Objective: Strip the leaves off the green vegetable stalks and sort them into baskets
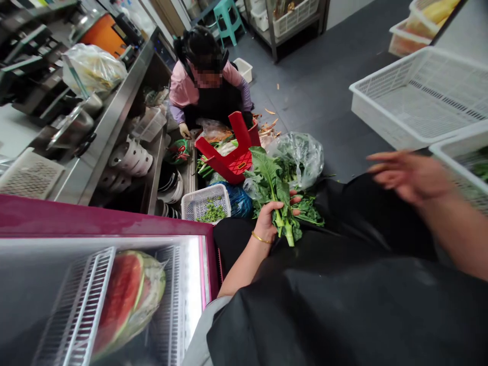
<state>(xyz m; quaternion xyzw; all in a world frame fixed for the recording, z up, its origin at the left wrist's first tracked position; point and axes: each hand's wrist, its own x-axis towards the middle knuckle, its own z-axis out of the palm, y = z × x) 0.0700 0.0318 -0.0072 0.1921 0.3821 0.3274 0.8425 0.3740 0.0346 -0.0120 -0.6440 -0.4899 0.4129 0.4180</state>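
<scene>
Two hands, well apart. Left to right: small white basket (189,203) holding loose green pieces; left hand (267,223) clamped around leafy green stalks (289,233), thick ends toward body, leaves pointing away; clear plastic bag (313,155) with more greens just beyond; right hand (414,178) blurred, seemingly empty, fingers extended, near white crate (385,118). Light grip low on firm stems probably spares leaves; stems lined up in palm should sit steadier.

From my camera, the right hand (412,175) blurs at its fingers. The near-right crate (465,147) runs off the edge, its greens (480,165) cut too. Plastic film partly hides the watermelon (127,300); I can't make out the co-worker's pixelated face.
</scene>
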